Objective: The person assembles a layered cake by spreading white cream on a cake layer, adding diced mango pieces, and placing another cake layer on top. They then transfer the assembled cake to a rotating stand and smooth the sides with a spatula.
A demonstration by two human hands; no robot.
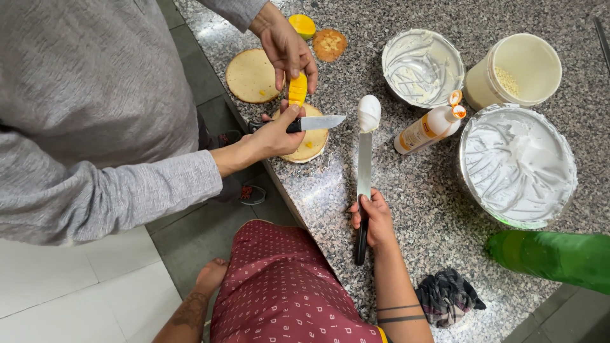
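My right hand (pixel 375 219) grips the black handle of a long palette knife (pixel 364 171) that lies along the granite counter (pixel 406 209). A lump of white cream (pixel 368 112) sits on its tip. My left hand (pixel 211 274) hangs below the counter edge beside my maroon garment, and its fingers are hidden. Across from me a co-worker in a grey sleeve holds a yellow mango piece (pixel 297 89) in one hand. The other hand holds a short knife (pixel 316 122) over a round sponge layer (pixel 311 145).
A second sponge layer (pixel 252 76), a mango half (pixel 302 25) and a small brown round (pixel 330 44) lie farther off. To the right are a scraped steel bowl (pixel 422 68), a beige tub (pixel 516 68), a squeeze bottle (pixel 427 129), a bowl of whipped cream (pixel 516 165), a green bottle (pixel 553 257) and a dark cloth (pixel 448 295).
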